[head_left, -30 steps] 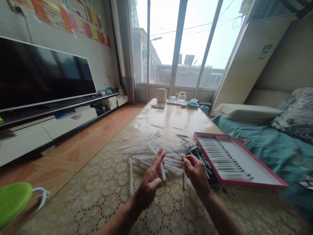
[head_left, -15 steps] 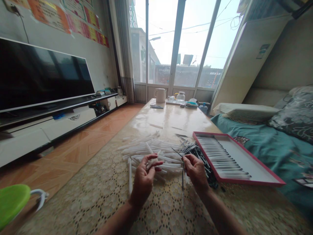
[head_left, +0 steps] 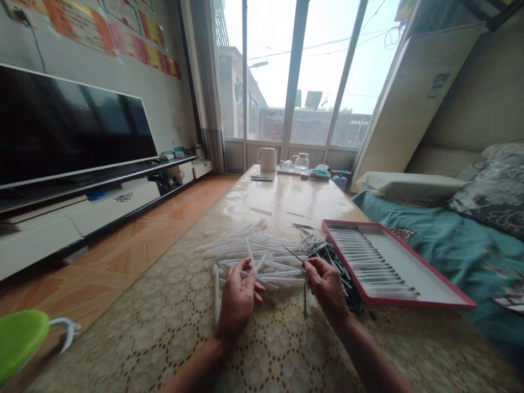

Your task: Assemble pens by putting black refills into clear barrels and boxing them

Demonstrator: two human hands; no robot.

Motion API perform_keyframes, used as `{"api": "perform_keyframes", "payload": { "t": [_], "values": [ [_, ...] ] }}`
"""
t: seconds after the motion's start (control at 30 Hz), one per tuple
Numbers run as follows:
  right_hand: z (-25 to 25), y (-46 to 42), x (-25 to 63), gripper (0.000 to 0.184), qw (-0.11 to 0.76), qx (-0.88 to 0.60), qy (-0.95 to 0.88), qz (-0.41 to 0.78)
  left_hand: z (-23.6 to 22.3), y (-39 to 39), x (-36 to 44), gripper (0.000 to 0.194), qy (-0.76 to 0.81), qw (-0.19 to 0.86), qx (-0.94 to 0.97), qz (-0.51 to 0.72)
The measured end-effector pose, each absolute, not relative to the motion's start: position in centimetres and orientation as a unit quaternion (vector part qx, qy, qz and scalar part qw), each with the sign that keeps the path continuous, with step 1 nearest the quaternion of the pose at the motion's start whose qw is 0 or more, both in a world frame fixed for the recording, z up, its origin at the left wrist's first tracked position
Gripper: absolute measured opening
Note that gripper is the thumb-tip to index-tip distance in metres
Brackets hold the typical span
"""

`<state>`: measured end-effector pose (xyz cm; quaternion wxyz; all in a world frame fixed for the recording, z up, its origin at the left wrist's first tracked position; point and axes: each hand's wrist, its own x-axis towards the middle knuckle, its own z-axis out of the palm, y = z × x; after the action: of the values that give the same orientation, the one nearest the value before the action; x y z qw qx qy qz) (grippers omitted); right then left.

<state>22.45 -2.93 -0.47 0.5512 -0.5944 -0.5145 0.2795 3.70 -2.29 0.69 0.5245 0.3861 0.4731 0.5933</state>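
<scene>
My left hand (head_left: 237,297) curls its fingers around a white pen barrel (head_left: 250,259) at the near edge of a heap of white barrels (head_left: 262,254) on the table. A thin dark refill (head_left: 292,254) sticks up and to the left out of my right hand (head_left: 327,286), pinched between thumb and fingers. Just beyond that hand lies a pile of dark refills (head_left: 333,262). To its right sits a red-rimmed white tray (head_left: 426,286) with a row of finished pens (head_left: 368,259) laid side by side.
A lace cloth (head_left: 172,338) covers the near table. At the far end stand a white jug (head_left: 268,159), a glass pot (head_left: 302,162) and small dishes. A TV (head_left: 69,128) is on the left, a teal sofa (head_left: 458,245) on the right, a green stool (head_left: 20,341) at lower left.
My left hand went from open, fingers stretched up, to curled down over the barrel heap and closed on one barrel. My right hand kept hold of the refill, nearly still.
</scene>
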Motion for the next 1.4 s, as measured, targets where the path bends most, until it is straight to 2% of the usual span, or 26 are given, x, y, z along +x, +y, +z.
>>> {"api": "perform_keyframes", "payload": {
  "t": [0.37,0.47,0.63,0.83,1.1,1.4],
  "values": [
    [-0.3,-3.0,22.4,0.026,0.557,-0.583,-0.52,0.281,0.3,-2.0,3.2,0.028,0.473,0.54,0.444,0.536],
    [0.0,-3.2,22.3,0.025,0.543,-0.579,-0.552,0.255,0.2,-1.9,3.3,0.03,0.407,0.603,0.38,0.571],
    [0.4,-3.7,21.9,0.021,0.504,-0.556,-0.625,0.213,0.9,-1.4,2.6,0.007,0.351,0.642,0.209,0.649],
    [0.2,-4.1,21.7,0.017,0.458,-0.559,-0.66,0.206,1.4,-1.4,2.2,0.008,0.377,0.619,0.22,0.652],
    [0.0,-4.1,21.9,0.014,0.45,-0.548,-0.675,0.204,1.1,-1.3,2.2,0.019,0.378,0.647,0.166,0.641],
    [0.1,-4.2,21.6,0.016,0.45,-0.544,-0.676,0.212,1.2,-1.6,2.5,0.012,0.393,0.649,0.213,0.616]
  ]
}}
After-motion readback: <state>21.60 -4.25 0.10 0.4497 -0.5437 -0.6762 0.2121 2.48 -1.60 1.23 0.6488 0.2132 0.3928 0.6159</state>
